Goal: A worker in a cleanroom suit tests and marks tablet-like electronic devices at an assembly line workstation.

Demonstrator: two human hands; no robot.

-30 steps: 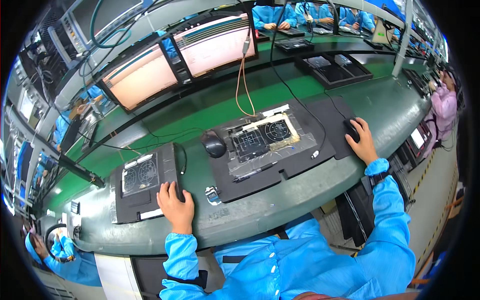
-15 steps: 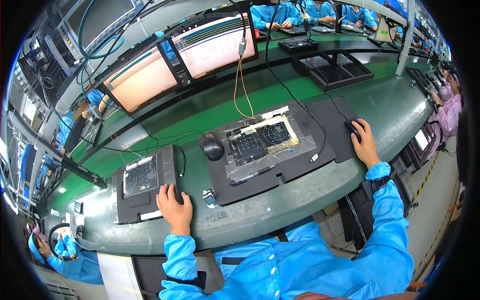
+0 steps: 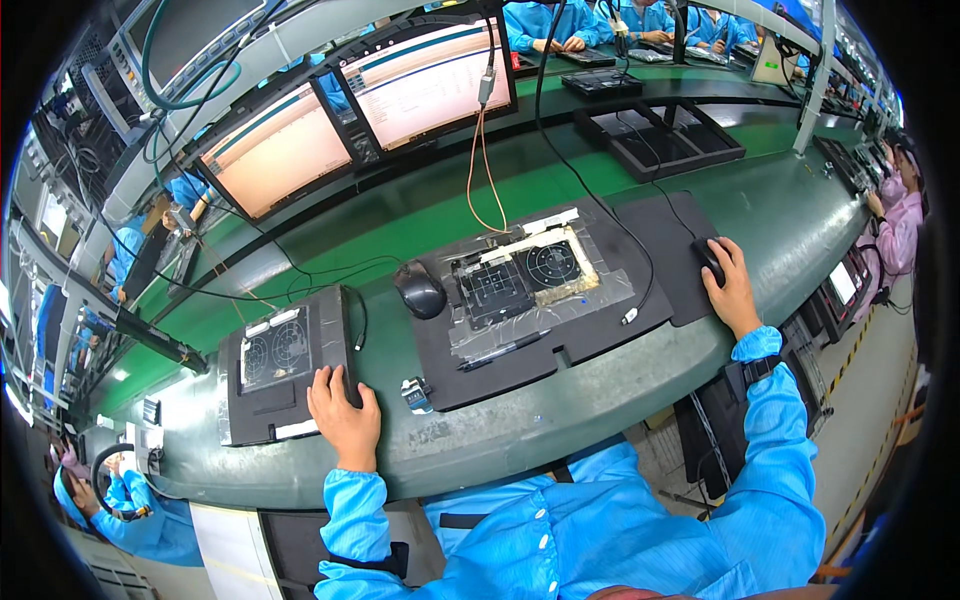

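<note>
My right hand (image 3: 732, 287) rests over a black computer mouse (image 3: 709, 262) on the right end of a dark foam mat (image 3: 690, 215), its fingers curved around it. My left hand (image 3: 345, 420) lies with fingers extended over the near right corner of a smaller black foam pad (image 3: 240, 400); the dark surface between thumb and forefinger shows no separate object. On that pad is a clear-covered panel (image 3: 275, 350) with circular patterns. Between my hands, a black component (image 3: 495, 293) with a grid and a ring target (image 3: 552, 265) sits taped into the mat.
A second black mouse (image 3: 420, 290) and a pen (image 3: 505, 350) lie on the mat, with a white-tipped cable (image 3: 630, 315). Two monitors (image 3: 275, 155) stand behind. A small blue-and-white item (image 3: 416, 395) is near the front edge. A black frame (image 3: 660, 140) sits farther back; co-workers sit around.
The dark bands on the right monitor have shrunk, leaving a lighter page. The view has shifted slightly; both hands keep their places.
</note>
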